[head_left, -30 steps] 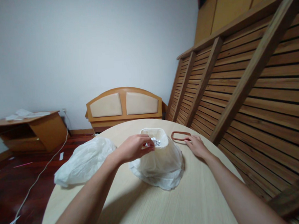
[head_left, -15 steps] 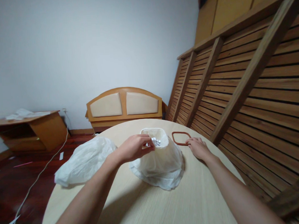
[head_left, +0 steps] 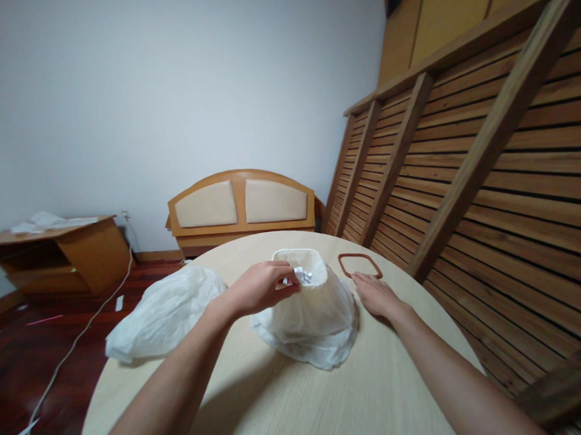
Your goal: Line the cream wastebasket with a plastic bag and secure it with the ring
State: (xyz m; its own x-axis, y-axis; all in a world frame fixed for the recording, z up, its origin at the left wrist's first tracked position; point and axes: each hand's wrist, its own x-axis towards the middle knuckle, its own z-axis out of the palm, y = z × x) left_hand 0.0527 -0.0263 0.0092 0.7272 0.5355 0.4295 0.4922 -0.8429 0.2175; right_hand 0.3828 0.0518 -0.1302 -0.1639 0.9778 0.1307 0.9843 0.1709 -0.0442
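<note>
A small waste bin [head_left: 304, 318] lined with a white plastic bag stands on the round table. The bag hangs over its rim and spreads around its base; crumpled silvery stuff shows inside the mouth. My left hand [head_left: 268, 284] is closed on the left side of the rim, with fingers reaching into the opening. Right of the bin lies a brown rounded-square ring [head_left: 359, 255], flat on the tabletop. Fingers of my right hand [head_left: 378, 296] are closed over its near edge and hide part of it.
A crumpled white plastic bag [head_left: 165, 310] lies at the left of the round table [head_left: 380, 396]. Beyond stand a headboard [head_left: 240, 204] and a low cabinet [head_left: 86, 256]. Slatted wooden panels [head_left: 466, 187] lean at the right. A cable [head_left: 76, 342] runs across the floor.
The brown ring has shifted slightly right and turned a little. My right hand has moved left along its near edge. My left hand and the bin have stayed put.
</note>
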